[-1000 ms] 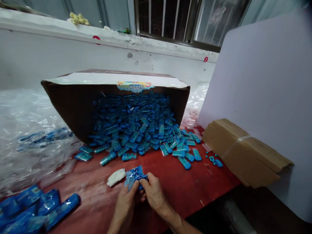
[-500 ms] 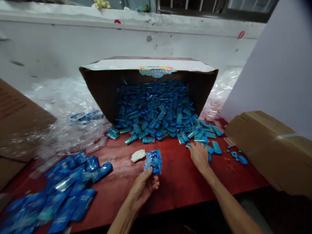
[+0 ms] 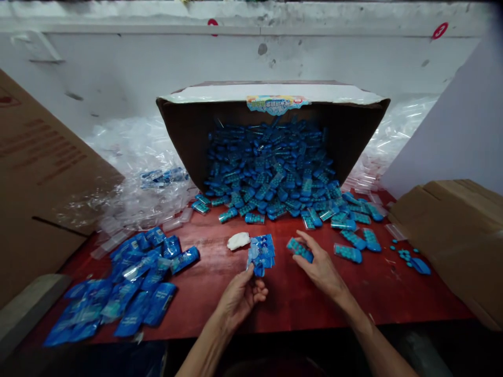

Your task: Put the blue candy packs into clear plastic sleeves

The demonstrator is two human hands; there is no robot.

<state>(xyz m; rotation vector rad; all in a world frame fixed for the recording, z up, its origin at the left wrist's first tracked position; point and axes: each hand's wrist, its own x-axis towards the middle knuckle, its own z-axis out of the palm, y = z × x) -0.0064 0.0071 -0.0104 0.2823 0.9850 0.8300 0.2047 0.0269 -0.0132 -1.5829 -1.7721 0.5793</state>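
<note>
Gaping beyond my right fingers is the box. I'm at the holding step: my left hand pinches wrappers; my right hand, half-curled, grips a pack. Moving it calls for steady pressure.

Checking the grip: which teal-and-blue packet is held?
The packet between thumb and fingers of the right hand; the others lie in the box or on the red table.
</note>
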